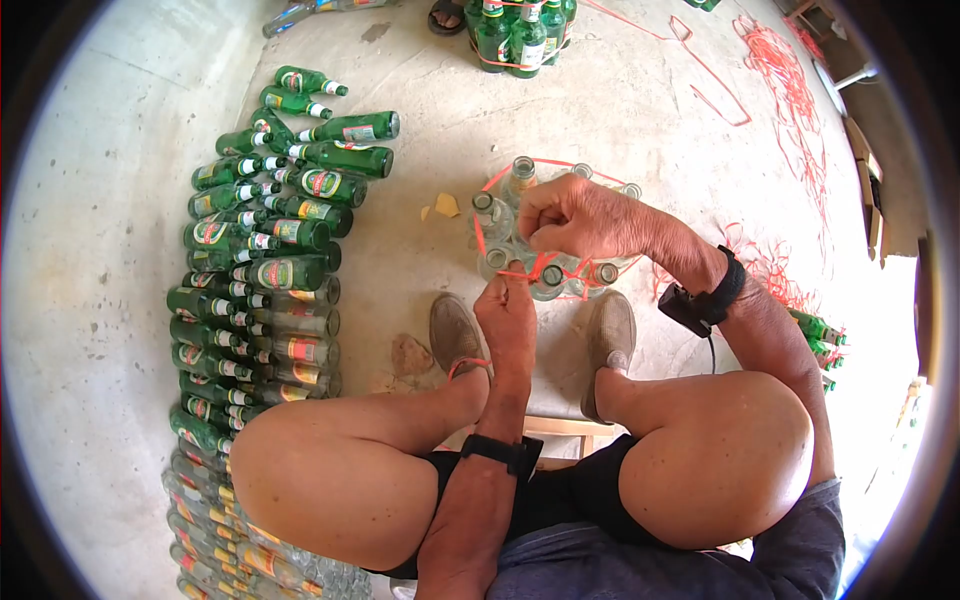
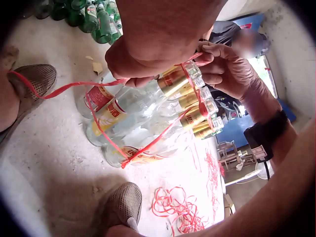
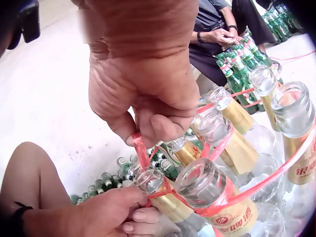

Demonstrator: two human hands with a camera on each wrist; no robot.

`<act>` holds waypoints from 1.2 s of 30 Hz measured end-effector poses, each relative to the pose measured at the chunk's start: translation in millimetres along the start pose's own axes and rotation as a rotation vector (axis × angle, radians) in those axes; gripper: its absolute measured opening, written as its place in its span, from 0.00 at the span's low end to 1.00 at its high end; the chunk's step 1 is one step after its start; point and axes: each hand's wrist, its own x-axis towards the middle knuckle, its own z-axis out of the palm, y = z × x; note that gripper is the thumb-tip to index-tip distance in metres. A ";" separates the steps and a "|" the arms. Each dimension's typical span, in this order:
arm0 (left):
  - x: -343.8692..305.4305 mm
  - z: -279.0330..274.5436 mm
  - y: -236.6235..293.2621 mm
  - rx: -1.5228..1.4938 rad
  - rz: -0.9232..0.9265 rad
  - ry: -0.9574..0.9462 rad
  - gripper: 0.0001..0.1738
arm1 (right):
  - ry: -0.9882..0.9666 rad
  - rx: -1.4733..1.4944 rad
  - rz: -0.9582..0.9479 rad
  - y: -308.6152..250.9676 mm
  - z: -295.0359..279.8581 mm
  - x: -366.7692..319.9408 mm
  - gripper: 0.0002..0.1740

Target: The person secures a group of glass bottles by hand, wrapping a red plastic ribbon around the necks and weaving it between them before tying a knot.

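Note:
A bundle of clear glass bottles point(image 1: 486, 210) with gold neck labels stands upright on the floor between the shoes. Red plastic strap point(image 3: 232, 197) runs round the necks, and a lower loop point(image 2: 109, 140) circles the bottle bodies. My right hand point(image 1: 585, 220) is raised over the bundle, pinching a short strap end point(image 3: 140, 150) between thumb and fingers. On the near side, my left hand point(image 1: 507, 315) has curled fingers at a bottle neck, gripping the strap there. From it a loose length of strap point(image 2: 64, 89) trails towards one shoe.
Many green bottles point(image 1: 290, 235) lie stacked along the left. A strapped bundle of green bottles point(image 1: 525, 40) stands at the far side. Tangled red strap point(image 1: 785, 80) lies on the right. Another person point(image 3: 212, 37) sits beyond the bundle. Low wooden stool point(image 1: 560, 427) under me.

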 end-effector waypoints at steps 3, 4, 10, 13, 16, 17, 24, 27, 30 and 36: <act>-2.2 3.0 4.3 0.013 0.032 0.003 0.26 | 0.038 -0.073 -0.003 -7.2 -6.8 2.1 0.02; -2.5 3.9 3.9 0.008 0.041 0.006 0.27 | 0.041 -0.079 0.008 -7.5 -7.6 2.5 0.02; -2.8 1.2 -2.5 -0.016 0.080 -0.021 0.24 | 0.038 -0.196 -0.028 -0.4 -15.7 9.1 0.07; -5.5 0.5 -2.3 -0.045 0.098 -0.045 0.17 | 0.100 -0.247 -0.104 -1.4 -13.7 11.7 0.06; -8.7 2.8 0.3 -0.109 0.090 -0.058 0.13 | 0.156 -0.290 -0.200 5.8 -11.0 17.1 0.06; -9.2 3.2 0.8 -0.135 0.084 -0.057 0.12 | 0.156 -0.315 -0.200 5.8 -11.3 18.5 0.07; -9.3 5.0 2.6 -0.130 0.086 -0.064 0.10 | 0.180 -0.379 -0.269 8.6 -15.2 22.7 0.10; -7.1 2.0 0.0 -0.106 0.123 -0.074 0.09 | 0.122 -0.338 -0.224 9.0 -21.8 23.0 0.09; -7.3 3.0 1.0 -0.076 0.137 -0.068 0.07 | 0.075 -0.357 -0.196 6.3 -27.4 18.2 0.06; -8.3 3.8 3.5 -0.066 0.116 -0.057 0.07 | -0.011 -0.179 -0.097 -2.3 -31.4 12.2 0.02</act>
